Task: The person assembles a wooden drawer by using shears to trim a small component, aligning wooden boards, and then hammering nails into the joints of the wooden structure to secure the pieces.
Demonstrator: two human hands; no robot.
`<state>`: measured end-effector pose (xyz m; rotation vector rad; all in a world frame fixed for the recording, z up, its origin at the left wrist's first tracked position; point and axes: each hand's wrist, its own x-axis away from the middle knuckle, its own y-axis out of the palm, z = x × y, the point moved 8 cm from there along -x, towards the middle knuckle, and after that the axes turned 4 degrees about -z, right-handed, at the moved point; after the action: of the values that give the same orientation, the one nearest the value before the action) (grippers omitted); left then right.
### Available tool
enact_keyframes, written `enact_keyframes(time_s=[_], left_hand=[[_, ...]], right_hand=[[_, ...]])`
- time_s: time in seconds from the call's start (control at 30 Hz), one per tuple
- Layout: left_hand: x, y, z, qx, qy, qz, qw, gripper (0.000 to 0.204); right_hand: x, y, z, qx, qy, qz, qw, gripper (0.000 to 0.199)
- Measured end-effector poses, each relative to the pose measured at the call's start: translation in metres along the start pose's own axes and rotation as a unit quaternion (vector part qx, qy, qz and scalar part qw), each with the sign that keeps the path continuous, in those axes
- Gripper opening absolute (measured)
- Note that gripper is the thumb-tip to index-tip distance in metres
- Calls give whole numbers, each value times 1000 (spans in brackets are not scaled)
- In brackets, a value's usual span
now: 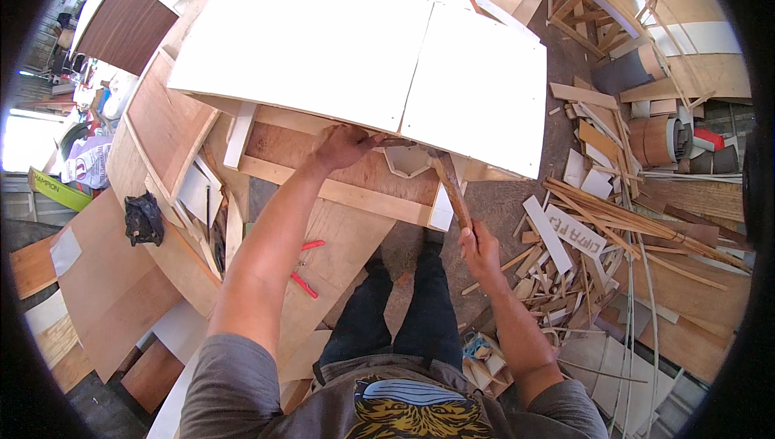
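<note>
My right hand (481,250) is wrapped round the wooden handle of a hammer (454,194). The hammer's head is up against the front edge of a white-topped panel (323,52). At that same edge, just left of the hammer's head, my left hand (345,147) is closed with its fingertips pinched; what they hold is too small to make out. Beneath the panel runs a wooden frame (339,194) with a brown plywood face. A pale hollow piece (408,161) shows below the edge near the hammer.
Red-handled pliers (304,284) lie on a plywood sheet below my left forearm. A black plastic bag (144,219) sits at the left beside an open wooden box frame (165,128). Wood offcuts (557,278) and long thin strips (646,229) are heaped on the floor at right.
</note>
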<state>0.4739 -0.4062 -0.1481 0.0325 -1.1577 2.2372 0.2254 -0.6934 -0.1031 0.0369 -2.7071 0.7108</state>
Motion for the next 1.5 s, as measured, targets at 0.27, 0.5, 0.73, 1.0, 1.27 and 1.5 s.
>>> enact_keyframes(time_s=[0.27, 0.5, 0.73, 1.0, 1.27, 1.5], left_hand=[[15, 8, -11, 70, -80, -13, 994, 52], [79, 10, -5, 221, -191, 78, 953, 60], [142, 85, -53, 312, -235, 184, 902, 47], [195, 104, -44, 323, -268, 239, 875, 50], [292, 60, -48, 269, -369, 335, 824, 44], [364, 37, -85, 255, -399, 388, 791, 43]], right_hand=[[-1, 9, -21, -9, 1, 1, 1000, 38], [2, -1, -27, 85, -31, 40, 995, 37], [13, 35, -46, 28, 23, -12, 999, 44], [21, 101, -39, 59, 4, -93, 994, 39], [23, 159, -47, 97, 1, -193, 976, 39], [14, 203, -54, 130, -5, -261, 957, 39]])
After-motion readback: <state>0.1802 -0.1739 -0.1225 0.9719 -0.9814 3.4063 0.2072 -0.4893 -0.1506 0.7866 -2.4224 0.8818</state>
